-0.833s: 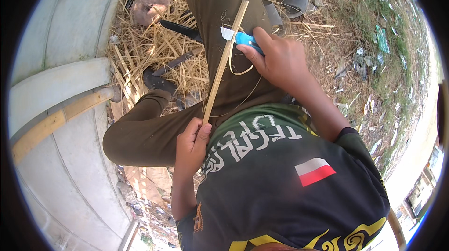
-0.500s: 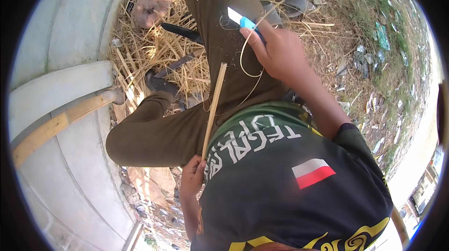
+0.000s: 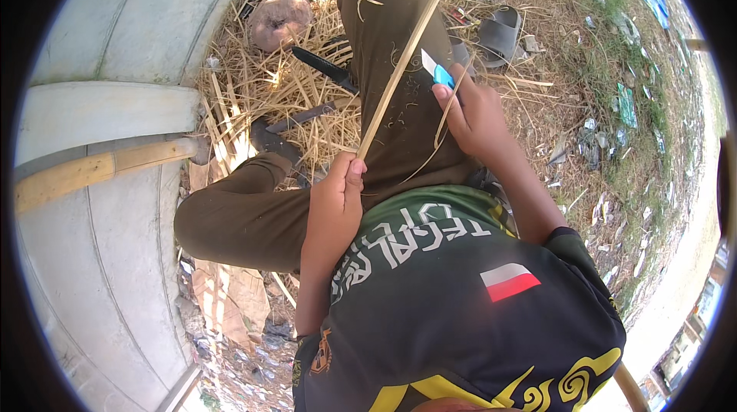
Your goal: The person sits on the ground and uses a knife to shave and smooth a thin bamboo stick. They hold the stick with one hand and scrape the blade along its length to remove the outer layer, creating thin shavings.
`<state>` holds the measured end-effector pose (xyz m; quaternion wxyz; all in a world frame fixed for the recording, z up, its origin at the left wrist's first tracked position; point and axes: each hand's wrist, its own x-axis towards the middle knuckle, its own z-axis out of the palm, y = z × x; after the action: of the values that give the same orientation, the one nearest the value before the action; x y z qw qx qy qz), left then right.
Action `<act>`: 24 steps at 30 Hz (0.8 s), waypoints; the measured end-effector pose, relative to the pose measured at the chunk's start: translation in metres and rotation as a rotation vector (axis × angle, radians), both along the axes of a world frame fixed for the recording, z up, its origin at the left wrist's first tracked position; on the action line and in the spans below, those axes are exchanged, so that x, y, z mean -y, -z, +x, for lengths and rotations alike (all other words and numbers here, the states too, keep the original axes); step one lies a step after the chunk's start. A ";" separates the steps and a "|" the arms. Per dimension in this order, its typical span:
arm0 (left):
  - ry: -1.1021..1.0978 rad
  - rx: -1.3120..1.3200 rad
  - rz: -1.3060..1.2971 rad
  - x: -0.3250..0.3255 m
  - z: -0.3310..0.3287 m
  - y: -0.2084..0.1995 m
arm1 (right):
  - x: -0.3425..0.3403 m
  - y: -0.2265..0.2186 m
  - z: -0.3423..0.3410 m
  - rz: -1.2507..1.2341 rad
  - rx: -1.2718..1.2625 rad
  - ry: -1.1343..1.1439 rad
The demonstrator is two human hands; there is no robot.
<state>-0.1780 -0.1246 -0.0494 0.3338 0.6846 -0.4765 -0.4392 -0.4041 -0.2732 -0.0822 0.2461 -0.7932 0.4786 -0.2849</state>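
Observation:
My left hand (image 3: 335, 201) is closed round the lower end of a long, thin bamboo strip (image 3: 401, 70), which slants up across my thigh to the far right. In my right hand (image 3: 477, 116) is a blue utility knife (image 3: 443, 77) with its pale blade out, pointing up and left, a little to the right of the strip and apart from it. A thin curled shaving (image 3: 437, 145) hangs by my right hand and trails over my lap. Small shavings dot the brown trousers (image 3: 407, 13).
Loose bamboo strips (image 3: 322, 135) litter the ground at the left, with a round stone (image 3: 280, 22), a dark blade (image 3: 324, 69) and another long-bladed tool (image 3: 303, 116). A pale wall (image 3: 100, 112) with a bamboo pole (image 3: 107, 170) stands left. A grey sandal (image 3: 500, 34) lies far right.
My left hand has come up and forward from beside my waist, carrying the bamboo strip farther out over my thigh. My right hand with the knife has shifted slightly right and nearer.

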 end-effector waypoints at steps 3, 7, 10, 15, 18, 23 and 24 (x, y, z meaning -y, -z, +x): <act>0.024 0.154 -0.088 0.031 -0.018 0.000 | 0.003 -0.006 0.005 -0.114 -0.123 -0.020; 0.039 0.234 -0.116 0.053 -0.029 -0.003 | 0.007 -0.022 0.010 -0.095 -0.329 -0.053; 0.035 0.258 -0.152 0.055 -0.032 0.000 | 0.010 -0.020 0.005 -0.086 -0.330 -0.089; 0.056 0.346 -0.086 0.049 -0.033 -0.006 | 0.006 -0.016 0.013 -0.136 -0.309 0.024; 0.031 0.324 -0.042 0.035 -0.030 -0.009 | 0.002 -0.013 0.017 -0.125 -0.307 0.086; -0.020 0.326 -0.050 0.009 -0.022 -0.005 | 0.000 -0.013 0.018 -0.138 -0.295 0.087; -0.026 0.313 -0.027 0.007 -0.021 -0.008 | -0.001 -0.013 0.019 -0.142 -0.293 0.085</act>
<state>-0.1985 -0.1317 -0.0419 0.2702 0.7461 -0.5198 -0.3164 -0.3856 -0.2725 -0.0694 0.1046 -0.8208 0.5210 -0.2095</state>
